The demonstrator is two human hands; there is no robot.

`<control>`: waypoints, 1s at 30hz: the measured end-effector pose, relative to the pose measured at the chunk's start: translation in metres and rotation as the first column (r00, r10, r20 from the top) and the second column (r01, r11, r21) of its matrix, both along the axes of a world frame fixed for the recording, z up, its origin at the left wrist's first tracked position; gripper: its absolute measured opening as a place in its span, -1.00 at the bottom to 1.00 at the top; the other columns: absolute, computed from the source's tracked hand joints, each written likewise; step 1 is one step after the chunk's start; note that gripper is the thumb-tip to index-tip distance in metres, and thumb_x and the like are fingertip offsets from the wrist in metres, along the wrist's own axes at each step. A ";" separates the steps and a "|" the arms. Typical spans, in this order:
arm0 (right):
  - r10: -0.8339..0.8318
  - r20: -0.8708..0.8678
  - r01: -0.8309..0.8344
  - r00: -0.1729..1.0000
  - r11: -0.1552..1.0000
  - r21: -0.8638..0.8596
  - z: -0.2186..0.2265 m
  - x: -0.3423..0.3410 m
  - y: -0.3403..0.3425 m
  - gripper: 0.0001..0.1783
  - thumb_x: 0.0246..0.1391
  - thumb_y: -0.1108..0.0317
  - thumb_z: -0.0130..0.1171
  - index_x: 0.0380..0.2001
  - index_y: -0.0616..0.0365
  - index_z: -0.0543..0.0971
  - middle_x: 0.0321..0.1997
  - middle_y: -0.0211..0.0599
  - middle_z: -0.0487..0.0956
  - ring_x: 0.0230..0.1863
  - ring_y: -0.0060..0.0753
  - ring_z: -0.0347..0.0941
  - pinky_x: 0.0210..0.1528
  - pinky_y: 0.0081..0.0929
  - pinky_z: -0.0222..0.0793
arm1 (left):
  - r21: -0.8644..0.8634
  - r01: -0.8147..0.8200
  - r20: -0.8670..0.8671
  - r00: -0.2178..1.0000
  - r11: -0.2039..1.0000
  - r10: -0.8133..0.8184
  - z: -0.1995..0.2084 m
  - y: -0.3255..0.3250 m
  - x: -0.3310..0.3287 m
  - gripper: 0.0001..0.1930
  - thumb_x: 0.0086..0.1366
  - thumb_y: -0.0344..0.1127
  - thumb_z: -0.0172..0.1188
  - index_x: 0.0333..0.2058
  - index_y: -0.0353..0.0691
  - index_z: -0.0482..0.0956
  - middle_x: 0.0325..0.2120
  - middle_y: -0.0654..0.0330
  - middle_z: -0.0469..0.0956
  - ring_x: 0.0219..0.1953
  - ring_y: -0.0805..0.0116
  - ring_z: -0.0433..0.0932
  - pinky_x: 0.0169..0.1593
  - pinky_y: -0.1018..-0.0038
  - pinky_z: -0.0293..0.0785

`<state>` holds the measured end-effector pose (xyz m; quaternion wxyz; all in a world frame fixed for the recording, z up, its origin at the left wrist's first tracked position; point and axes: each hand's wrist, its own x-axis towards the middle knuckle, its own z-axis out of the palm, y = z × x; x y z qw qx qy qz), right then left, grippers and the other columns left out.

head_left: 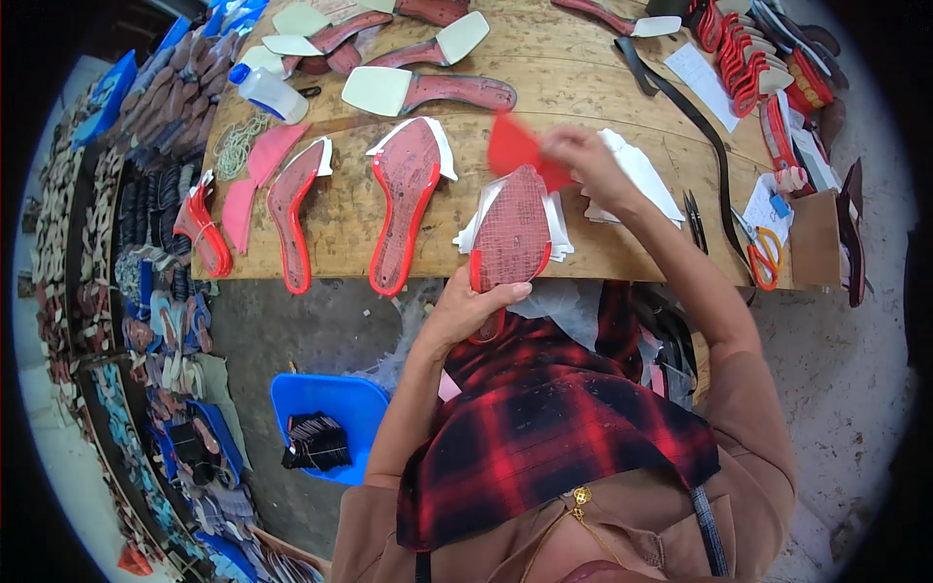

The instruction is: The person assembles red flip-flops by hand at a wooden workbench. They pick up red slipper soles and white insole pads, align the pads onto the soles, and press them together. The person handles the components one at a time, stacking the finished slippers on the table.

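My left hand is closed round the narrow end of a shoe insole, thumb on top. This insole has a reddish, grid-marked face and red edging along its sides, and its pointed toe lies over white sheets at the table's front edge. Just above the toe, my right hand pinches a red piece of material, which is smeared by motion. To the left lie two more red-edged insoles, one in the middle and one farther left, with white pieces beside their toes.
Several soles with pale pads lie across the wooden table. Left are a white bottle, pink pieces and a tied red bundle. Right are white sheets, a black strap and orange-handled scissors. A blue bin stands below.
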<state>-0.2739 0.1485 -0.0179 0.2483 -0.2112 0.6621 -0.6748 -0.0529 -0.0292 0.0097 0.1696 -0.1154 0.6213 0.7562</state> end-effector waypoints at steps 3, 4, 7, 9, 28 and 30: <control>-0.366 -0.247 0.329 0.897 0.927 -0.177 0.050 0.012 0.016 -0.81 0.20 0.39 0.09 -0.26 0.32 0.56 -0.25 -0.41 0.58 -0.26 -0.62 0.44 -0.13 -0.59 0.38 | -0.023 -0.030 0.022 0.999 0.999 0.030 -0.007 -0.005 0.001 -0.51 0.13 -0.25 0.39 0.00 -0.31 0.49 -0.18 0.25 0.57 -0.18 0.51 0.51 -0.04 0.55 0.43; -0.371 -0.377 0.337 0.849 0.929 -0.153 0.071 0.032 0.018 -0.87 0.16 0.50 0.10 -0.25 0.33 0.54 -0.20 -0.35 0.60 -0.21 -0.57 0.49 -0.09 -0.58 0.40 | -0.021 -0.053 0.037 0.998 0.998 0.054 -0.012 -0.006 0.001 -0.51 0.13 -0.24 0.40 0.00 -0.31 0.49 -0.19 0.23 0.58 -0.22 0.50 0.53 -0.07 0.54 0.46; 0.056 -0.966 0.208 0.252 0.972 0.111 0.068 0.085 0.020 -0.83 -0.03 0.56 0.21 -0.31 0.26 0.52 -0.11 -0.09 0.59 -0.03 -0.10 0.56 0.03 -0.35 0.46 | 0.150 -0.055 -0.078 0.995 0.987 0.067 -0.002 -0.001 -0.001 -0.45 0.12 -0.10 0.41 -0.04 -0.35 0.49 -0.25 0.13 0.60 -0.29 0.42 0.58 -0.15 0.49 0.52; 0.192 -0.953 0.072 0.235 0.974 0.214 0.073 0.113 0.015 -0.74 -0.02 0.54 0.21 -0.19 0.27 0.52 -0.08 -0.11 0.58 -0.04 -0.17 0.55 0.03 -0.36 0.46 | 0.273 -0.072 -0.152 0.981 0.959 0.117 0.000 0.008 0.001 -0.46 0.15 -0.06 0.37 -0.06 -0.39 0.49 -0.27 0.07 0.62 -0.33 0.37 0.61 -0.19 0.45 0.55; 0.362 0.423 -0.167 0.831 0.887 -0.430 0.033 0.116 0.059 -0.59 0.25 0.23 0.06 0.00 0.35 0.52 0.07 -0.16 0.54 0.05 -0.36 0.49 0.11 -0.43 0.38 | -0.183 -0.266 -0.343 0.919 0.946 0.192 0.011 -0.031 0.072 -0.76 0.14 -0.36 0.32 -0.23 -0.37 0.62 -0.44 0.20 0.65 -0.43 0.46 0.59 -0.30 0.53 0.51; 0.428 0.085 -0.368 0.900 0.850 -0.378 0.038 0.117 0.027 -0.61 0.22 0.22 0.09 -0.05 0.33 0.56 0.20 -0.12 0.43 0.11 -0.33 0.44 0.14 -0.43 0.34 | -0.001 -0.287 -0.196 0.939 0.958 0.281 0.024 -0.036 0.088 -0.73 0.13 -0.37 0.33 -0.20 -0.39 0.60 -0.42 0.18 0.65 -0.41 0.46 0.59 -0.27 0.52 0.51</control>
